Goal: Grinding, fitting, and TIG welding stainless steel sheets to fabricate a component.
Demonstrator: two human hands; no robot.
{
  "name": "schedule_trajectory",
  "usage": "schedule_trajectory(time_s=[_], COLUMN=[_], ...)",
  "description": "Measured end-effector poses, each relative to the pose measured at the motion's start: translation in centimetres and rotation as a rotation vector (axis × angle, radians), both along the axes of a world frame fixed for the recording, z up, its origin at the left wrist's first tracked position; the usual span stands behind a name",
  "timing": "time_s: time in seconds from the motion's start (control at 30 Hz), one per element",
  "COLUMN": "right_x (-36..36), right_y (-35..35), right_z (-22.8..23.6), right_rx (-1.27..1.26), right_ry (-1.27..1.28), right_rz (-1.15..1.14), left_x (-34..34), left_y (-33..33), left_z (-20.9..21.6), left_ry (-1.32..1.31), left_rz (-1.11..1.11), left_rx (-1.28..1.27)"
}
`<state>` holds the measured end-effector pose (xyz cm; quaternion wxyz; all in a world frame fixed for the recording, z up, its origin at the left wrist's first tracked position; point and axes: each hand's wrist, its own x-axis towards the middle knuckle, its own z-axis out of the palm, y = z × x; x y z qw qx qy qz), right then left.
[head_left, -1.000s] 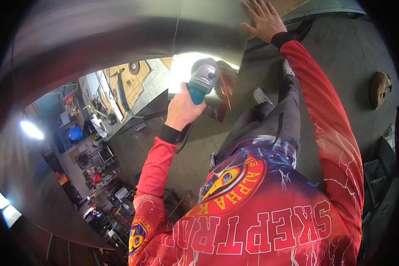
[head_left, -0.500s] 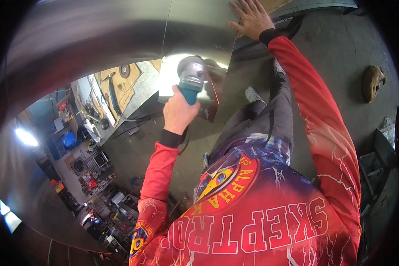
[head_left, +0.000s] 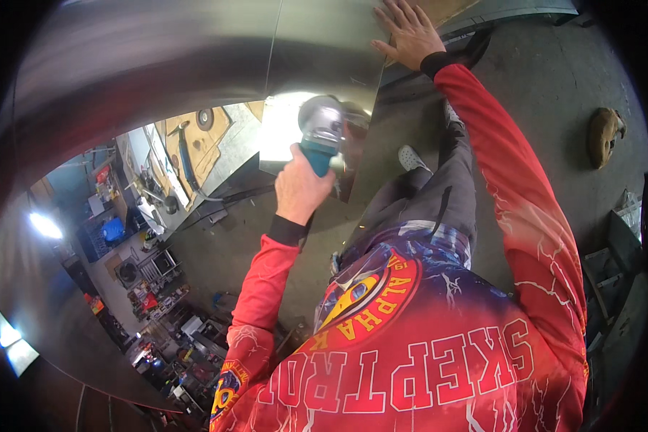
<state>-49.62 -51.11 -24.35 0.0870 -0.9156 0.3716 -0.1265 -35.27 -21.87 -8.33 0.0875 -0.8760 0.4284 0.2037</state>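
Observation:
My left hand (head_left: 304,186) is closed round the teal body of an angle grinder (head_left: 322,133) with a metal head. The grinder's head rests against or just over the bright lower part of a shiny sheet-metal panel (head_left: 324,54); the exact contact is blurred. My right hand (head_left: 409,32) lies flat with fingers spread near the panel's right edge, at the top of the view. It holds nothing. Both arms wear red sleeves with black cuffs.
Left of the grinder, a workbench (head_left: 230,155) carries a hammer (head_left: 186,155), brown cut pieces (head_left: 209,140) and a small disc (head_left: 205,119). Shelves of tools and parts (head_left: 151,273) stand farther left. A brown lumpy object (head_left: 606,137) lies on the concrete floor (head_left: 540,93) at right.
My left hand and the grinder have shifted slightly right and down along the panel. A thin orange streak beside the grinder has faded. My right hand stays pressed in nearly the same place.

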Motion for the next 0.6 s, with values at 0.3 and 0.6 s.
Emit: schedule_trajectory(time_s=[0.3, 0.6], right_x=[0.1, 0.0], right_y=[-0.2, -0.2], right_z=[0.2, -0.3], right_rx=[-0.001, -0.042], right_ry=[-0.014, -0.024], right_rz=[0.004, -0.008], left_x=[2.6, 2.6], left_y=[1.0, 2.0], left_z=[-1.1, -1.7], left_ry=[0.001, 0.127], left_rz=[0.069, -0.006], left_rx=[-0.132, -0.111])
